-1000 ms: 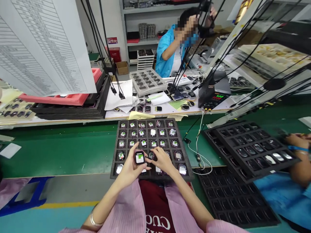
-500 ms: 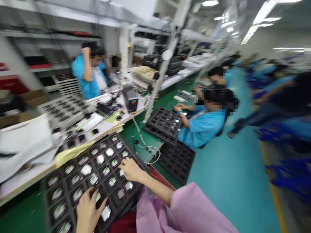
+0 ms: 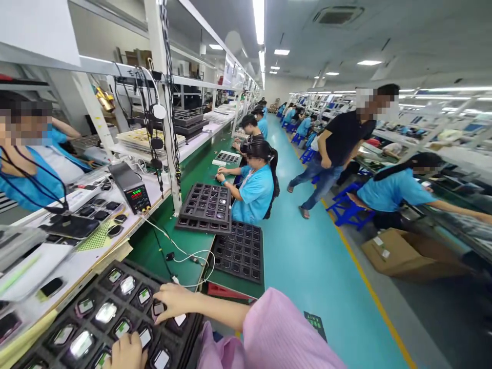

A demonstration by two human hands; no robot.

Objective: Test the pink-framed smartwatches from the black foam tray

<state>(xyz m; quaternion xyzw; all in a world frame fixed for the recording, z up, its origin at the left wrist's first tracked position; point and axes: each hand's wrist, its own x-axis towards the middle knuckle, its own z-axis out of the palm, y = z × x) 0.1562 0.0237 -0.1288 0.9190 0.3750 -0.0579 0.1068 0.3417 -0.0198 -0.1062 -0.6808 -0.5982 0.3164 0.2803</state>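
Observation:
A black compartment tray with watch-like units in its cells lies at the lower left. My right hand reaches across its right part, fingers curled round the edge of a unit in its cell. Lower down, my left hand rests over the tray's lower cells, its fingers bent and close together beside a white-faced unit; whatever lies under the fingers is hidden. The bottom edge of the picture cuts off part of the left hand.
Beyond the tray are a power supply, white cable and stacked black trays. A seated person in blue works there. Someone in black stands in the aisle. A cardboard box sits at right.
The view has swung right, so the tray and both hands appear lower and further left. My right hand's fingers are now at a unit's edge; my left hand's fingers are closer together.

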